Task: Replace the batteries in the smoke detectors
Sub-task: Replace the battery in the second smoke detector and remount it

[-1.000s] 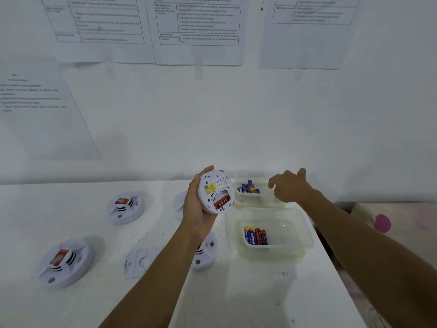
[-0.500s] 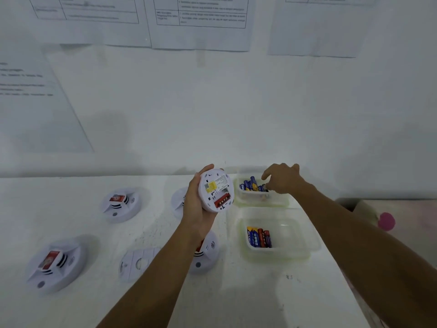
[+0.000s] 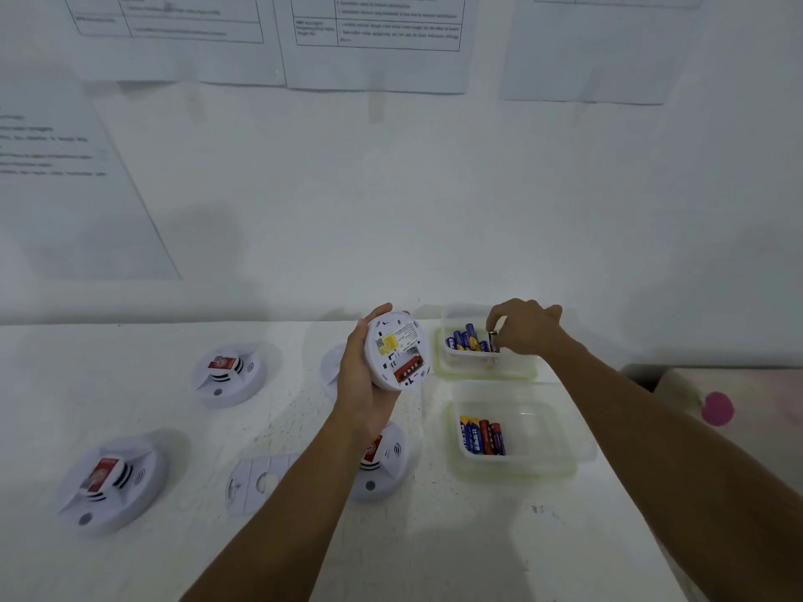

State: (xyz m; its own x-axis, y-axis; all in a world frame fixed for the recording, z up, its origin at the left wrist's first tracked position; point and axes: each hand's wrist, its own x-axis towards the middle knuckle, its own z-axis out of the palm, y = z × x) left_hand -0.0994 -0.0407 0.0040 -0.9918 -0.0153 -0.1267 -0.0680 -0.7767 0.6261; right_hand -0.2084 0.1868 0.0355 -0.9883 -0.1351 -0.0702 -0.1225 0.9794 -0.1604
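My left hand [image 3: 360, 380] grips a white round smoke detector [image 3: 397, 351] held up with its back facing me; a red battery sits in its open compartment. My right hand [image 3: 523, 325] reaches into the far clear plastic container [image 3: 484, 369] and pinches a battery [image 3: 493, 341] at the right end of a row of blue batteries [image 3: 465, 341]. A nearer clear container [image 3: 543, 445] holds several blue and red batteries [image 3: 482, 436].
Three more smoke detectors lie on the white table: far left [image 3: 228, 373], near left [image 3: 111, 482], and one under my left forearm [image 3: 384, 462]. A white mounting plate [image 3: 256, 482] lies flat. Another white piece [image 3: 332, 369] shows behind my left hand. A wall with papers stands behind.
My right hand dropped from above the far container's rim into it and closed its fingers on a battery. My left hand kept the detector up, tilting it slightly.
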